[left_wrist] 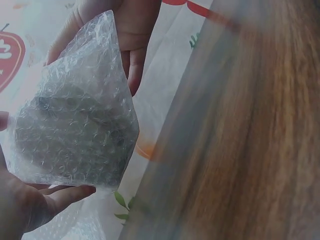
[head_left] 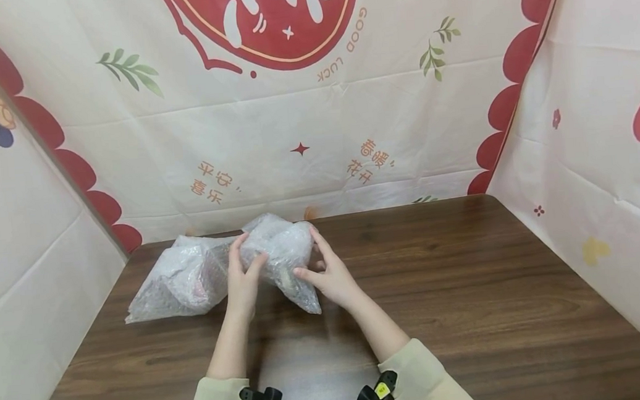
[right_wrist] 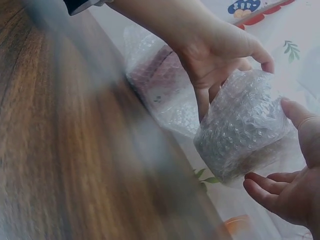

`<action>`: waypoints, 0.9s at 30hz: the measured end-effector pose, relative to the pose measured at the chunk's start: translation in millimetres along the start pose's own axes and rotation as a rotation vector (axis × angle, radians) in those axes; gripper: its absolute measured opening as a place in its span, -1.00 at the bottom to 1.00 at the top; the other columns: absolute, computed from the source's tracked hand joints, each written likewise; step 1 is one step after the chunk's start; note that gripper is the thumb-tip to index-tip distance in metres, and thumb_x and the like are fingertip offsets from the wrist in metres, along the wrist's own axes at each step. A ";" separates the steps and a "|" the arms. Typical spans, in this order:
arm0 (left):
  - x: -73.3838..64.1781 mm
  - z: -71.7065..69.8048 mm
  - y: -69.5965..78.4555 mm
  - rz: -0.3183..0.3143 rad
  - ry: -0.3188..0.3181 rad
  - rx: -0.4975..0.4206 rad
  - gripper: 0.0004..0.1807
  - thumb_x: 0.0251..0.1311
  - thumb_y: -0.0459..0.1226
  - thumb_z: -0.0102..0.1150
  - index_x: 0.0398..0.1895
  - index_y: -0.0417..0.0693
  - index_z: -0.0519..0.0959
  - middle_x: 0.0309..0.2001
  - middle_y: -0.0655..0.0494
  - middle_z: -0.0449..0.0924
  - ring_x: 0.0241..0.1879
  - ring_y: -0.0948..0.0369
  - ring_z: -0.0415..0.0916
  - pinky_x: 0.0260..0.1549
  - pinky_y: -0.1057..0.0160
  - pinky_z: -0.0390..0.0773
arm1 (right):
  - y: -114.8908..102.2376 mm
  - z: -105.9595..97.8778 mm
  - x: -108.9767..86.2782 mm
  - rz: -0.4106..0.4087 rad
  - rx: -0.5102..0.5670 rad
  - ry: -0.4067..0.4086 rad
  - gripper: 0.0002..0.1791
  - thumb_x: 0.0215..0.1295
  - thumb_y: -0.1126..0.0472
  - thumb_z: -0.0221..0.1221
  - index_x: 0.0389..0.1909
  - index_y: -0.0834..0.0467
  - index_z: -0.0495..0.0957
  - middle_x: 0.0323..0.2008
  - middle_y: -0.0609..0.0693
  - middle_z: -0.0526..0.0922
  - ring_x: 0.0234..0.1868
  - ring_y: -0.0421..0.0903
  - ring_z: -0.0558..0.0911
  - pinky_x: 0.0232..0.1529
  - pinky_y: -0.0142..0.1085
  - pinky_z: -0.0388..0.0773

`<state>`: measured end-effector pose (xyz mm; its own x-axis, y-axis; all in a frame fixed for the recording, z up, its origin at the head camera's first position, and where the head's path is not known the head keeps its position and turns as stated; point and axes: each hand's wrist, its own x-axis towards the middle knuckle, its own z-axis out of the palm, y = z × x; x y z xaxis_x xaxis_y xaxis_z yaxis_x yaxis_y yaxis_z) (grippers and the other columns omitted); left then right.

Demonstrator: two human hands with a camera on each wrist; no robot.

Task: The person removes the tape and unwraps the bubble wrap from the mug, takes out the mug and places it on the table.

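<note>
Bubble-wrap bag (head_left: 284, 252), contents (left_wrist: 72, 135) indistinct, gripped by left fingers (head_left: 235, 253) and right fingers (head_left: 326, 250); neighbouring bag (head_left: 183, 274) holds something reddish (right_wrist: 161, 70).

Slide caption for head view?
Left hand and right hand hold a bubble-wrapped bundle; a second bundle lies on the table.

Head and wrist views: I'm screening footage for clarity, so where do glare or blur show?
Head: pale glare on the table, near side; left wrist: table smeared, held bubble wrap clearer; right wrist: table blurred, partly hazed pale, held bubble wrap glinting.
</note>
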<state>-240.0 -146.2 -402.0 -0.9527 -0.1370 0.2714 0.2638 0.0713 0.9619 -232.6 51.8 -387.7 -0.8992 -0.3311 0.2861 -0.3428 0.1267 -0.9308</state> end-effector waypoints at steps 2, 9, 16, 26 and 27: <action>-0.4 1.7 2.4 0.011 -0.007 -0.011 -0.33 0.29 -0.25 0.13 0.43 0.03 0.13 0.48 0.09 -0.12 0.43 0.10 -0.22 0.31 -0.16 -0.07 | 0.9 -2.4 0.4 0.004 0.006 -0.004 -0.04 0.25 0.29 0.25 0.52 0.13 -0.17 0.28 0.36 0.24 -0.04 0.23 0.56 -0.10 -0.09 0.57; -5.9 5.7 12.9 -0.022 -0.033 -0.051 -0.34 0.31 -0.26 0.11 0.44 0.09 0.14 0.48 0.12 -0.17 0.35 -0.01 -0.04 0.08 -0.19 0.29 | 20.7 -8.1 4.9 0.002 0.023 0.016 -0.01 0.23 0.20 0.29 0.52 -0.08 -0.14 0.28 0.22 0.26 -0.04 0.15 0.57 -0.13 -0.10 0.59; -8.1 8.5 18.7 -0.015 -0.061 -0.062 -0.35 0.31 -0.27 0.09 0.44 0.10 0.15 0.45 0.09 -0.07 0.09 0.04 0.26 -0.20 0.07 0.45 | 18.5 -14.3 3.3 -0.019 0.021 0.033 -0.02 0.23 0.22 0.29 0.52 -0.06 -0.11 0.27 0.22 0.30 -0.06 0.14 0.58 -0.13 -0.08 0.59; -11.9 11.9 19.3 0.004 -0.092 -0.082 -0.36 0.28 -0.29 0.11 0.42 0.10 0.19 0.33 0.00 0.14 -0.03 0.04 0.36 -0.20 0.03 0.49 | 14.9 -20.3 -2.4 0.003 0.022 0.044 -0.03 0.22 0.19 0.30 0.52 -0.15 -0.09 0.26 0.18 0.30 -0.04 0.12 0.58 -0.08 -0.09 0.57; -12.3 12.5 19.6 0.005 -0.095 -0.088 -0.35 0.27 -0.29 0.11 0.42 0.10 0.19 0.32 -0.02 0.16 -0.04 0.04 0.37 -0.20 0.04 0.49 | 15.1 -21.3 -3.2 0.002 0.019 0.048 -0.03 0.22 0.18 0.30 0.51 -0.17 -0.08 0.25 0.17 0.31 -0.04 0.11 0.59 -0.07 -0.10 0.57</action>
<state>-225.0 -130.7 -387.0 -0.9603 -0.0422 0.2757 0.2765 -0.0156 0.9609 -240.7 74.8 -397.8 -0.9121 -0.2853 0.2945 -0.3361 0.1090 -0.9355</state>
